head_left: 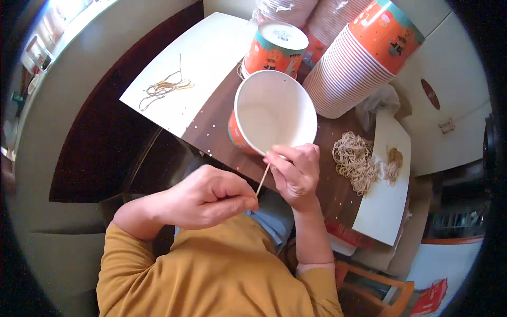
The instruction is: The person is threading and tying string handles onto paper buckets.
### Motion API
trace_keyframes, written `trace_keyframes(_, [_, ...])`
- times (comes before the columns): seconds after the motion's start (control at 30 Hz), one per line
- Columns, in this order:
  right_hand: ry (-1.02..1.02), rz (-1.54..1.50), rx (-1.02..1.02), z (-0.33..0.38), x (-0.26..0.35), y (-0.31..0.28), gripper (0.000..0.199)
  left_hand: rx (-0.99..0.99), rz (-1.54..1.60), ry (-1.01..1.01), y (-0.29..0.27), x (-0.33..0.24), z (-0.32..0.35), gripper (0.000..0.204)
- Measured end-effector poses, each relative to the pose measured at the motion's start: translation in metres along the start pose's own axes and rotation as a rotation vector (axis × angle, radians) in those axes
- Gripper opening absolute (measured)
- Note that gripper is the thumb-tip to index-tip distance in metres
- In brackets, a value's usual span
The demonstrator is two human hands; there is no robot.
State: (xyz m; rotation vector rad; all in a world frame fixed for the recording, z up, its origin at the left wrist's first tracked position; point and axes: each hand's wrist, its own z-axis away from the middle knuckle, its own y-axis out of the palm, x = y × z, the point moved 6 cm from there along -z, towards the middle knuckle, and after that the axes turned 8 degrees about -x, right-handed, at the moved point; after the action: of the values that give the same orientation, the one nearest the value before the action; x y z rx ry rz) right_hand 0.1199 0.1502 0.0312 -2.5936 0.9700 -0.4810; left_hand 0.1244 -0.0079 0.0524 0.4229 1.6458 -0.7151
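In front of me a large orange paper bucket is tilted so that its white inside faces me. A short length of pale cord runs slantwise from its near rim down to my left hand. My left hand is closed, with the cord's lower end pinched at the thumb and forefinger. Against the near rim, my right hand has its thumb and fingers pinched together where the upper end of the cord meets the rim. Its fingers partly hide that spot.
Behind stand an upturned orange bucket and a tall leaning stack of nested buckets. A heap of beige cord lies at right, beside a smaller brownish bundle. Loose strands lie on the white panel at left.
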Motion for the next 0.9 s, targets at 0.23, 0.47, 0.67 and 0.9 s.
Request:
trace_keyframes(0.23, [0.063,-0.101,0.345,-0.014,-0.036,-0.048,0.019,0.231,-0.221,-0.112,-0.022,0.006,-0.003,0.02])
trace_keyframes(0.47, [0.255,0.028,0.865,-0.031,-0.06,-0.082,0.083,-0.019,-0.48,-0.16,-0.086,-0.01,-0.029,0.022])
trace_keyframes(0.67, [1.206,-1.022,0.677,-0.067,-0.022,-0.003,0.036,0.044,-0.408,0.022,-0.043,-0.054,-0.099,0.024])
trace_keyframes(0.9, [1.022,-0.593,0.34,-0.057,-0.087,-0.053,0.022,0.172,-0.036,-0.242,-0.054,0.0,-0.094,0.024])
